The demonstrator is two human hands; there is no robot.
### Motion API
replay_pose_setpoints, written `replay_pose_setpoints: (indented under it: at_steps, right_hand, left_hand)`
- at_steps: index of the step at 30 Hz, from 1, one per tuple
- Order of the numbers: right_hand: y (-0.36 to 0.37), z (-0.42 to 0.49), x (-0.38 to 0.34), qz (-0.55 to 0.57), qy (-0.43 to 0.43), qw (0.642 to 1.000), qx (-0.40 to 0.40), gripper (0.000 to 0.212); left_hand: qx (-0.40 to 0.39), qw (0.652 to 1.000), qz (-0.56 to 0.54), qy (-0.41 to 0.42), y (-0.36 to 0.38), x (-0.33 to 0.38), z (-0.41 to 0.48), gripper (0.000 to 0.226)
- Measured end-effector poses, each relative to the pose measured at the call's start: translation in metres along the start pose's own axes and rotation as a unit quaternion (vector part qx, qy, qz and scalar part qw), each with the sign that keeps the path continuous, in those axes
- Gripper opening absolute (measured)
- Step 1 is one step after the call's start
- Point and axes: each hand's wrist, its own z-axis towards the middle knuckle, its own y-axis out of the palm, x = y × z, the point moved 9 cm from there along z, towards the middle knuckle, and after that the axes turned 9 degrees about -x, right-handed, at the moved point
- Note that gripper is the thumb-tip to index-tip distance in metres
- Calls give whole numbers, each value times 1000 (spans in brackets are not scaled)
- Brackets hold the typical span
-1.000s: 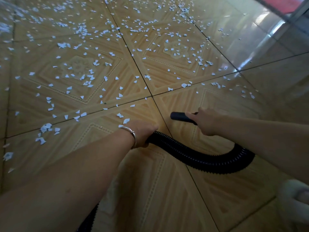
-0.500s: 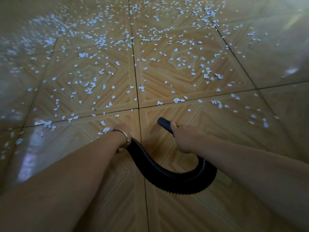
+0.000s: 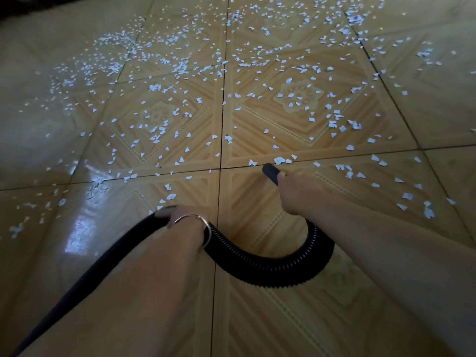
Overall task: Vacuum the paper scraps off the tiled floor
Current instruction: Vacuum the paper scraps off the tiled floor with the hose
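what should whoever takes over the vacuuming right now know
Right hand grips the nozzle, with its tip low at a grout line, just short of the closest paper scraps.
Left hand grips the hose, which loops between the two hands over the tiled floor.
Done: the tile area around the hose loop shows no scraps.
Left: scraps cover the tiles ahead and to both sides, so most of the job remains.

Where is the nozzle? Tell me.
Head view, right of centre: the nozzle sticks out of the right hand, just short of paper scraps on the grout line.
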Motion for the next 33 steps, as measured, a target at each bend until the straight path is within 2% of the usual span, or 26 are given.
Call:
replay_pose_setpoints:
  at_steps: [3,6,12,16,21,24,29,33]
  right_hand:
    - [-7,10,-18,-12,-18,1000,-2,47]
    - [-6,15,-38,-36,-36,999,1,45]
    - [6,12,-94,-62,-81,995,-19,60]
    - [18,5,-122,-109,-90,988,-55,73]
    - [25,-9,-177,-151,-156,974,-66,68]
    - [31,-11,-207,-175,-183,966,-52,73]
    - [33,0,-232,-156,-162,974,-34,76]
    - [40,-1,-258,-153,-160,975,-35,75]
  left_hand:
    - [47,998,-33,14,-23,15,-23,91]
    - [55,996,-45,52,-33,27,-23,102]
    - [71,992,-32,95,-66,17,-8,96]
    - [82,992,-18,93,-91,-11,2,94]
    - [88,990,-72,88,-101,-46,20,76]
    - [94,992,-55,64,-110,-65,35,76]
    - [82,995,-22,47,-129,-79,53,80]
    - [70,995,4,65,-139,-84,67,79]
